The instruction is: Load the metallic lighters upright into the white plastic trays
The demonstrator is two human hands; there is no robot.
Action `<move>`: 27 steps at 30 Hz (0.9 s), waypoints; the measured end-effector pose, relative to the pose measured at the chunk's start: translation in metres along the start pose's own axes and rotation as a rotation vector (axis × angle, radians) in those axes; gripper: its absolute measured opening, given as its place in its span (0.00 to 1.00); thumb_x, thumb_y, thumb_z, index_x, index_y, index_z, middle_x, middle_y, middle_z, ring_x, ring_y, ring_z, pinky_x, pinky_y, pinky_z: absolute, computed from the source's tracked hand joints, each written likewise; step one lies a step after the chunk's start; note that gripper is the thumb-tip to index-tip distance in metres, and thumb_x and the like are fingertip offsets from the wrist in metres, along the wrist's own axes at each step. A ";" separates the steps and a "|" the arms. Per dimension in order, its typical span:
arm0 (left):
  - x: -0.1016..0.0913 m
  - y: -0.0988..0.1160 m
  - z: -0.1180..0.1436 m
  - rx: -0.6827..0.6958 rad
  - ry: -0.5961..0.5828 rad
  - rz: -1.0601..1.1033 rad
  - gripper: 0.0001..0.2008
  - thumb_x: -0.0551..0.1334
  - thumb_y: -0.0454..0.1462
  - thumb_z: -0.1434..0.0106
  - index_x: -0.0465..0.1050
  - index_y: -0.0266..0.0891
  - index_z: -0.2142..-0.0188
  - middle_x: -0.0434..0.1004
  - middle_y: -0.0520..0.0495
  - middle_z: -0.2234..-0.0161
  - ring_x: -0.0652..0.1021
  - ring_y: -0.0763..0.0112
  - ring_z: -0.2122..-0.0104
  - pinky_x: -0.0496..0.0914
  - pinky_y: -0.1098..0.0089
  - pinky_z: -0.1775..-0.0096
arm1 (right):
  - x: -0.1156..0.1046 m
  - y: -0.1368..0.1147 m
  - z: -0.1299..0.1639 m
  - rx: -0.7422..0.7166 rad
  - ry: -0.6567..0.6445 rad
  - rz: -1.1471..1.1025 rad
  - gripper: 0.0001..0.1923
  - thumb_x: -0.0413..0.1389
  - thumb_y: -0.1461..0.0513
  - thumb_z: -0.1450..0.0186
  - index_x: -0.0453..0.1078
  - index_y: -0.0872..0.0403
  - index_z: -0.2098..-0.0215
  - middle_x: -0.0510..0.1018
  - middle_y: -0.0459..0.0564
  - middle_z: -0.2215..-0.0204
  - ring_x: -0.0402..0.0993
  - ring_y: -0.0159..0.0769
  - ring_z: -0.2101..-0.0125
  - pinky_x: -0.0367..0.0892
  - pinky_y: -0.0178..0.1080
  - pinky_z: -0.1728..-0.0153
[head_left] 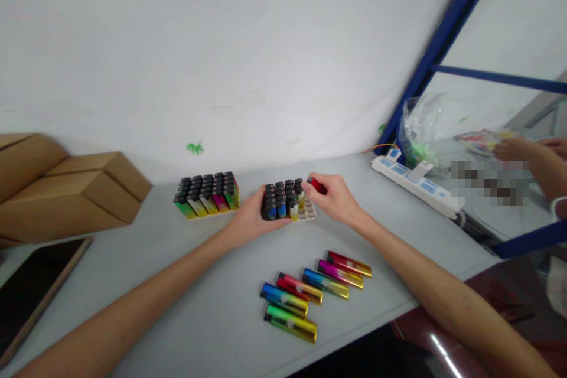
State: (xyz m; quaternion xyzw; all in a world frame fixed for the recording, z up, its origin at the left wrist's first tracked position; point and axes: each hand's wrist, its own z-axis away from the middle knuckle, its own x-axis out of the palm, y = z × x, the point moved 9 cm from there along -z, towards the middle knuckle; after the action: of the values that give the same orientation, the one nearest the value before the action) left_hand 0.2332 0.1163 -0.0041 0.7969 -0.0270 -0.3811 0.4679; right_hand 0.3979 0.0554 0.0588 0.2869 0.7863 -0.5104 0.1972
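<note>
Lighters fill most of the small tray (305, 211) that the left hand (250, 218) steadies from its near-left side, fingers curled around its edge. The right hand (337, 198) pinches a red lighter (317, 185) by its body, holding it at the tray's far right corner, just above the slots. By the look of it the tray is well over half loaded; a few pale slots on its right side are bare. Six loose lighters (316, 286) lie in a slanted row on the desk (212, 307) nearer the person. A full tray (207, 195) stands to the left, cardboard boxes (66, 189) beyond it. A power strip (414, 183) lies to the right, where another person's hand (516, 147) works.
</note>
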 end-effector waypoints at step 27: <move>0.000 -0.003 0.000 -0.011 -0.011 -0.058 0.34 0.75 0.54 0.47 0.68 0.40 0.48 0.81 0.42 0.52 0.81 0.49 0.51 0.76 0.52 0.51 | -0.003 0.028 -0.003 0.043 -0.318 -0.311 0.19 0.70 0.53 0.40 0.78 0.56 0.57 0.86 0.51 0.68 0.84 0.41 0.66 0.76 0.40 0.63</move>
State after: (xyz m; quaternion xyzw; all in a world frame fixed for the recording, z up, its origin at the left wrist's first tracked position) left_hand 0.2324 0.1184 -0.0067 0.7927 -0.0042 -0.3991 0.4608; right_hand 0.4182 0.0664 0.0421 0.0825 0.7690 -0.5901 0.2315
